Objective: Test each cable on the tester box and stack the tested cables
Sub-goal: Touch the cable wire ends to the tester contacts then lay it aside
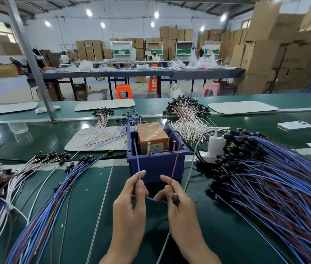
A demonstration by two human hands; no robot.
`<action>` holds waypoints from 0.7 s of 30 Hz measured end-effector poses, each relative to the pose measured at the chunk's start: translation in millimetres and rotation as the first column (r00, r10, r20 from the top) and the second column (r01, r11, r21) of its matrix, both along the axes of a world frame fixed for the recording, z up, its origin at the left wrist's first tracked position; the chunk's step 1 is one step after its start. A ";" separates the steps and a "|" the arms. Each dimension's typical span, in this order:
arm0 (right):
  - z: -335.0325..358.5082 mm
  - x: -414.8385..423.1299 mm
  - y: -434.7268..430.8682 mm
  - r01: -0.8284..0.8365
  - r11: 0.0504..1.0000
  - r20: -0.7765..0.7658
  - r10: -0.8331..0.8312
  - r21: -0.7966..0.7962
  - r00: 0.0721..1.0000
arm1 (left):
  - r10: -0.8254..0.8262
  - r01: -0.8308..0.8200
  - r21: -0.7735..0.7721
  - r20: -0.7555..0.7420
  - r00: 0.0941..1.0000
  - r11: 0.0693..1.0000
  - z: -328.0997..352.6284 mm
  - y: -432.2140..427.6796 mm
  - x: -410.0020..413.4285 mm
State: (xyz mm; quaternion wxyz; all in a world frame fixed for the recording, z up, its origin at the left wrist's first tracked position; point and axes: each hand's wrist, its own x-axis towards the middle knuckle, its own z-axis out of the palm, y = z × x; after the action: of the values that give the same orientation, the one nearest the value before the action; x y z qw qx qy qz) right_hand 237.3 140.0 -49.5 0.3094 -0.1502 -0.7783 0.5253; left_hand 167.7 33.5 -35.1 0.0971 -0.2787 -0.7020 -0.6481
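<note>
**Two leads up, one per hand**

My left hand (pixel 129 202) pinches the blue lead (pixel 136 159) between thumb and forefinger. My right hand (pixel 179 204) pinches the brown lead (pixel 175 162) the same way, with the cable's black plug (pixel 175 199) against its curled fingers. Both leads rise over the near wall of the tester box (pixel 156 166), just beyond my knuckles. The brown tip ends close to the right screw (pixel 174 146). The blue tip sits left of the left screw (pixel 149 148), and I cannot tell if either touches metal. I should press each bare end squarely on its own screw, hands steady and ends never crossing. The fanned bundle (pixel 42 187) on my left is probably the tested stack.
</note>
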 end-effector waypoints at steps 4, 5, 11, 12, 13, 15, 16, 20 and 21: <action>0.4 -0.8 0.9 0.063 0.997 -0.035 -0.064 -0.043 0.997 | 0.017 -0.017 0.000 0.056 0.998 1.000 -6.3 0.8 -5.4; 1.6 -0.6 1.0 0.081 0.994 -0.057 -0.085 -0.068 0.995 | 0.026 -0.026 -0.003 0.069 0.997 1.000 -7.1 0.6 -7.5; 4.9 2.1 0.1 0.109 0.978 -0.104 -0.129 -0.176 0.986 | 0.047 -0.044 -0.041 0.078 0.996 0.998 -12.2 1.1 -13.7; 5.3 2.6 0.1 0.106 0.976 -0.098 -0.126 -0.190 0.987 | 0.045 -0.041 -0.055 0.075 0.996 0.998 -12.8 1.5 -13.8; 5.6 3.5 0.2 0.102 0.974 -0.089 -0.122 -0.202 0.988 | 0.042 -0.037 -0.066 0.074 0.996 0.997 -13.2 1.9 -13.9; 6.2 5.3 0.4 0.090 0.972 -0.077 -0.109 -0.217 0.991 | 0.029 -0.023 -0.077 0.082 0.996 0.997 -13.7 2.7 -14.4; 6.2 6.0 0.4 0.085 0.971 -0.073 -0.104 -0.223 0.992 | 0.022 -0.015 -0.081 0.088 0.996 0.997 -14.0 3.1 -14.6; 5.5 6.3 -0.8 0.076 0.964 -0.068 -0.097 -0.253 0.993 | 0.014 -0.005 -0.094 0.097 0.995 0.996 -15.3 3.8 -15.2; 5.8 6.2 -1.6 0.075 0.964 -0.071 -0.096 -0.257 0.993 | 0.013 -0.004 -0.096 0.097 0.995 0.995 -15.6 3.8 -15.4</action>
State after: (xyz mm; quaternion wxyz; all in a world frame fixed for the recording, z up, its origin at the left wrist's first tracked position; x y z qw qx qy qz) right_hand 243.4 138.5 -43.7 0.3423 -0.2000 -0.6840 0.6124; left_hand 152.3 37.3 -50.7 0.0520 -0.2480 -0.7373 -0.6263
